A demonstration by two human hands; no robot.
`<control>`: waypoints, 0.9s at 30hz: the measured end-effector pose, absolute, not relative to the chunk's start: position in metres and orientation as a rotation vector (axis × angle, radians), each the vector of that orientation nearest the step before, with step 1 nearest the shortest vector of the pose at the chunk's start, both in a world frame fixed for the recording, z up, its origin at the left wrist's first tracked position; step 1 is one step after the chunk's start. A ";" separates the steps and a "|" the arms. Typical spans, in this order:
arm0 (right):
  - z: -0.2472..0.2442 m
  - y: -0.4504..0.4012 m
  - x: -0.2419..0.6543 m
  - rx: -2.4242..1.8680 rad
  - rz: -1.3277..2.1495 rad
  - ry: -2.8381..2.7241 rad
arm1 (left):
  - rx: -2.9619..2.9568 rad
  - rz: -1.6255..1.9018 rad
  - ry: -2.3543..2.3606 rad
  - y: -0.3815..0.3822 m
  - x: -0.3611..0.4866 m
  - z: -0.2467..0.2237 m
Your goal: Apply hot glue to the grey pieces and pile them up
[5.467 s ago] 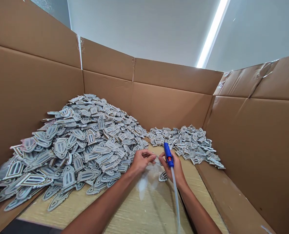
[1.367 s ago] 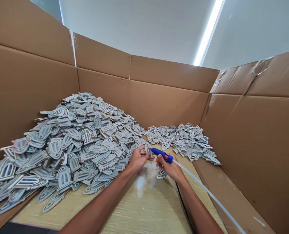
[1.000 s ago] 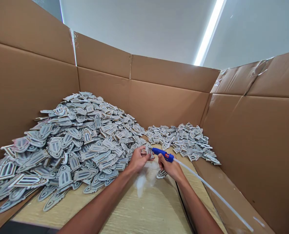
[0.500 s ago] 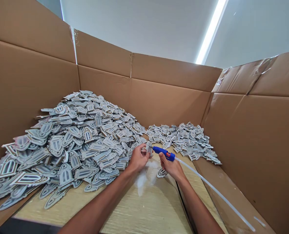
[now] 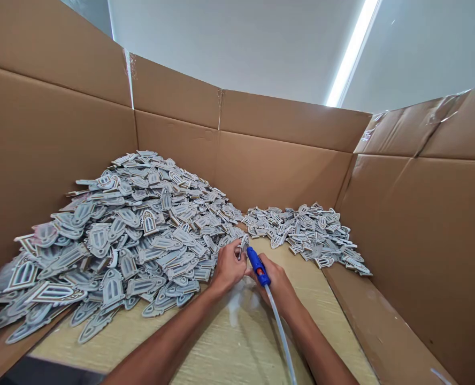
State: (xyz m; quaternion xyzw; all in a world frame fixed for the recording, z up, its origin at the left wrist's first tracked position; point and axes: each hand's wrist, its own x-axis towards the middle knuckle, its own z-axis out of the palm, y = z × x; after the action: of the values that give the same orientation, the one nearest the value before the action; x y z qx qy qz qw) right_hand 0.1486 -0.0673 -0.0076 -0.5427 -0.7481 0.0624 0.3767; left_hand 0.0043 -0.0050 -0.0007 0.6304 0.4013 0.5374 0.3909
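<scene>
Blue plastic glue gun [image 5: 257, 266], glue stick [image 5: 280, 326] trailing towards the table's [image 5: 237, 353] near edge, sits in the right hand's [image 5: 278, 284] curled fingers; the left hand [image 5: 229, 267] pinches one arched window cutout [image 5: 244, 244], seemingly part-done. Beyond, a large heap [image 5: 153, 235] crowds the left edge, a smaller heap [image 5: 312, 235] the far right corner; which is finished is unclear. Cardboard walls [image 5: 281, 171] hem both.

Two heaps of arched pieces are lying on the worktop [image 5: 217, 350], one larger heap [image 5: 149, 235] by the left edge, one smaller heap [image 5: 312, 235] by the far right corner, pieces too many to count, plus one held piece [image 5: 244, 244], one blue glue gun [image 5: 258, 266], one glue stick [image 5: 281, 332] showing.
</scene>
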 end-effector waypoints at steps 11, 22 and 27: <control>0.016 -0.069 0.169 -1.485 0.061 -1.570 | 1.579 1.360 1.063 0.002 0.006 -0.009; 0.016 -0.067 0.178 -1.307 0.591 -1.587 | 1.447 1.328 0.929 0.014 0.006 -0.010; 0.019 -0.068 0.175 -1.309 0.605 -1.624 | 1.370 1.274 0.857 0.012 0.008 -0.009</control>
State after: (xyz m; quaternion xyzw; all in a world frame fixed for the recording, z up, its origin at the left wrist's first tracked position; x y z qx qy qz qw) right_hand 0.1750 -0.0681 0.0187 -0.5334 -0.6614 0.2463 0.4662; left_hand 0.0081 0.0125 -0.0085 0.5704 0.3567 0.5303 0.5160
